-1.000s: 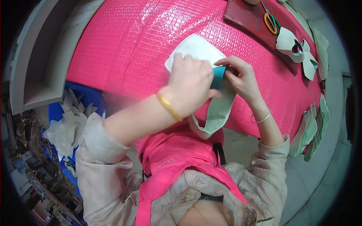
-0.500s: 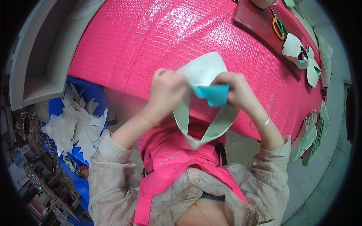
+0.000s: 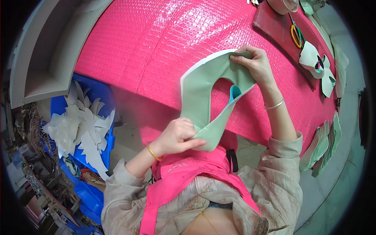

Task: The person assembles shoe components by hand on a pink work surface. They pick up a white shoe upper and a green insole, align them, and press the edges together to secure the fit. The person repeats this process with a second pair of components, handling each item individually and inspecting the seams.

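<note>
A pale green shoe upper, white along its far edge, is held up over the front edge of the pink table. It forms a loop around a long opening, and a bit of teal lining curls up on the inner right side. My left hand grips the near left end, thumb stretched along it. At the far right end, my right hand pinches the edge between thumb and fingers. The fingertips behind the material are partly hidden.
Pink quilted sheeting covers the table. Toward the back right lie a dark red board, scissors and similar uppers. Stacked green pieces hang at the right edge. Left stand a blue bin with white scraps and a grey open box.
The upper has been turned and spread, so its green side faces up and less teal shows. My left hand moved down toward me; my right hand moved up and slightly right.
</note>
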`<state>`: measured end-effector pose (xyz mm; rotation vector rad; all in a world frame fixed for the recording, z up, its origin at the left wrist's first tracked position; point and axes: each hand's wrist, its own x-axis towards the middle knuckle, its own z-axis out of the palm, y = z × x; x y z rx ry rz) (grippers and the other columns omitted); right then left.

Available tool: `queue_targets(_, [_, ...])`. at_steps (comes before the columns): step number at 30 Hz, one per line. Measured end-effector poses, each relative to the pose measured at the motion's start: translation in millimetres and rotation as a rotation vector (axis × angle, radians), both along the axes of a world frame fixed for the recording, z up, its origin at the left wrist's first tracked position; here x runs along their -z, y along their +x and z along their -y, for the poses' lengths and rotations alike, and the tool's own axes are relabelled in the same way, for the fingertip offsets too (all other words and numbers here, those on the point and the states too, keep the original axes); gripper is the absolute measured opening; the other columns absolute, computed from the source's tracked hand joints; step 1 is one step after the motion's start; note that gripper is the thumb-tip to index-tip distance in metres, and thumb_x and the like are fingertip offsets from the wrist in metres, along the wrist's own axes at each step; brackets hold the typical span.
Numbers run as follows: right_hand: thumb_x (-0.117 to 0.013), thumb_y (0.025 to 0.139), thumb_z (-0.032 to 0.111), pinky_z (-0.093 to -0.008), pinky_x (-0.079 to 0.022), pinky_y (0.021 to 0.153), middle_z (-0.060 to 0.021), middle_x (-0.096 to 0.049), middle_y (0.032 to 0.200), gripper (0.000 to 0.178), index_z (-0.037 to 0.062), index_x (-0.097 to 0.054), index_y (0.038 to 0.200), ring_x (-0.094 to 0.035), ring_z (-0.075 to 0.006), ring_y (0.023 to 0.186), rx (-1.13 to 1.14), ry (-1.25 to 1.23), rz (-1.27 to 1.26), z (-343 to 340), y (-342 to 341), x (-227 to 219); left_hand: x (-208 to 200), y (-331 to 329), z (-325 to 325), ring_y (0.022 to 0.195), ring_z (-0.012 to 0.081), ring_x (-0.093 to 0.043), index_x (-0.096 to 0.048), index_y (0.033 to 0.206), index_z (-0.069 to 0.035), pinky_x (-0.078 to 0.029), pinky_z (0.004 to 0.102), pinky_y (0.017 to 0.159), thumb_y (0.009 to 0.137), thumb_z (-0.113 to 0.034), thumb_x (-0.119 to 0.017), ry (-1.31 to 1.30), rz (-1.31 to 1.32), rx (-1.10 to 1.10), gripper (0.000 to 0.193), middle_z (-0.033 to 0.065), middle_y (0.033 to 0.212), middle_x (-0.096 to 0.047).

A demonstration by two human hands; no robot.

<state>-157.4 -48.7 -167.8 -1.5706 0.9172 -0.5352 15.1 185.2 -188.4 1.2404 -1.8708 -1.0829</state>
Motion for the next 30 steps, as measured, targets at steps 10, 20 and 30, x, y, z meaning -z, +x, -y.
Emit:
queue_targets(10, [-0.072,0.061,0.019,-0.0384,-0.044,0.076,-0.0127,-0.058,0.095,0.041,0.0034,-0.054,0.095,-0.054,-0.0302,0.091,-0.861,-0.801,-0.688,-17.3,66.6,-40.6,-7.1,-52.7,15.1,0.103,0.0335,-0.048,-0.049,0.11,0.005,-0.042,0.0379,0.087,0.074,-0.004,-0.06,-0.183,0.369,-0.458,0.038,0.0191,0.113,-0.048])
queue_targets(20, [-0.071,0.061,0.011,-0.0399,-0.049,0.068,-0.0165,-0.062,0.077,0.027,0.0007,-0.062,0.084,-0.061,-0.0321,0.079,-1.098,-0.657,-0.738,-26.9,79.7,-30.2,-0.4,-62.3,15.8,0.106,0.0329,-0.045,-0.048,0.114,0.005,-0.04,0.0384,0.09,0.074,-0.006,-0.06,-0.14,0.505,-0.463,0.044,0.0198,0.119,-0.045])
queue_targets(30, [-0.073,0.062,0.017,-0.0402,-0.051,0.068,-0.0164,-0.064,0.078,0.03,0.0011,-0.067,0.086,-0.062,-0.0317,0.077,-1.282,-0.676,-0.904,-13.5,112.0,-9.0,0.1,-62.4,25.6,0.089,0.0279,-0.048,-0.051,0.113,0.0,-0.042,0.0357,0.079,0.075,-0.011,-0.06,-0.126,0.696,-0.445,0.041,0.0151,0.11,-0.048])
